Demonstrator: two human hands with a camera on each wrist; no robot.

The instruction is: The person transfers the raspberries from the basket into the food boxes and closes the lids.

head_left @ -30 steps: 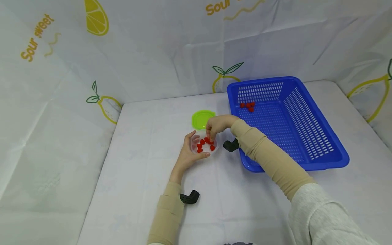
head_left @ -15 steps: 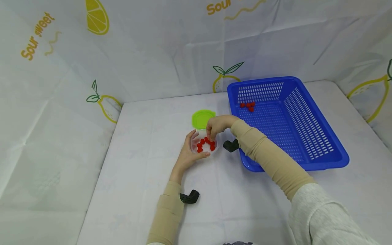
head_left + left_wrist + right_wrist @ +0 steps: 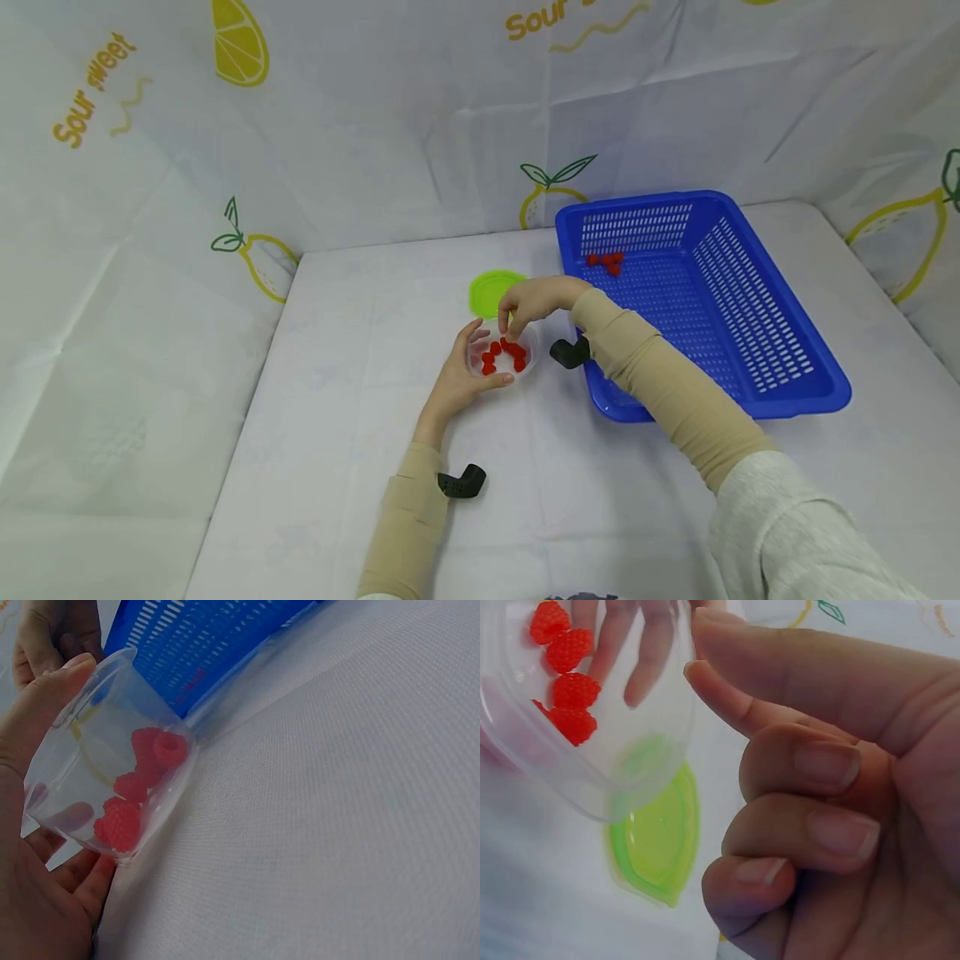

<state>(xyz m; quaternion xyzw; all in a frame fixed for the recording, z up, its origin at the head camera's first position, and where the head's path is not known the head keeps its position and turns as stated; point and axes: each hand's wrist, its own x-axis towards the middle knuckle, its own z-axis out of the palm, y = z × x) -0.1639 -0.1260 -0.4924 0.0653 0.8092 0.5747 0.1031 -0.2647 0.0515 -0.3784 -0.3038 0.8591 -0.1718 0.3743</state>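
Observation:
In the head view my left hand (image 3: 456,385) grips a clear plastic tub (image 3: 112,690), thumb at its near side and fingers round the far left. Inside it, several red raspberries (image 3: 574,691) lie along the bottom in a curved row. My right hand (image 3: 538,300) is over the tub's far right rim, its thumb and index pointing down. The right wrist view shows its other three fingers curled into the palm, with nothing between thumb and index. A bright green lid (image 3: 660,832) lies flat on the table just beyond the tub, partly behind the right hand.
A large blue plastic basket (image 3: 795,312) stands to the right, under the right forearm. Several more raspberries (image 3: 607,260) lie in its far left corner. White cloth with lemon prints covers the table (image 3: 360,417) and hangs behind it.
My right thumb and index have drawn up from the raspberries at the tub's far right, and the hand has shifted slightly. The left hand and the tub have stayed in place.

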